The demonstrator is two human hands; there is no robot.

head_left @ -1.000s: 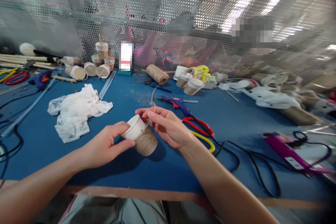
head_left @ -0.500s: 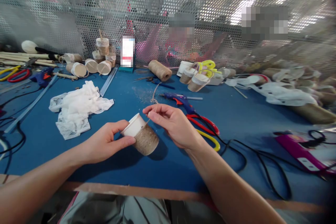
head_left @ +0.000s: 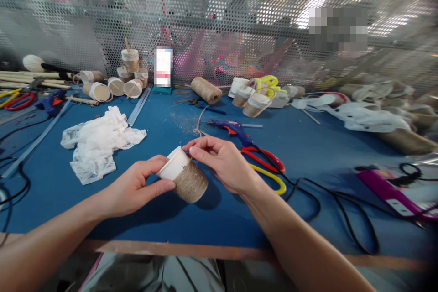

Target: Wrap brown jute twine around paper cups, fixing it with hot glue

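A white paper cup (head_left: 190,181), its lower part wrapped in brown twine, is tilted above the blue table. My left hand (head_left: 143,182) grips it at the rim, the thumb outside and the other fingers partly hidden inside. Close by the cup's upper right side, my right hand (head_left: 222,159) pinches a strand of twine (head_left: 198,124). That strand runs back to a twine spool (head_left: 206,90) lying on its side. Just beyond my right hand lies a blue glue gun (head_left: 233,130), beside scissors with red and yellow handles (head_left: 268,159).
Crumpled white lace (head_left: 99,141) lies on the left. Several wrapped cups (head_left: 130,60) stand and lie at the back, near a phone (head_left: 163,67) on a stand. A purple power strip (head_left: 379,189) and black cables (head_left: 345,210) occupy the right.
My right hand has moved slightly toward the cup, drawing the pinched twine nearer its wall. My left hand keeps its hold. The whole view has shifted a little.
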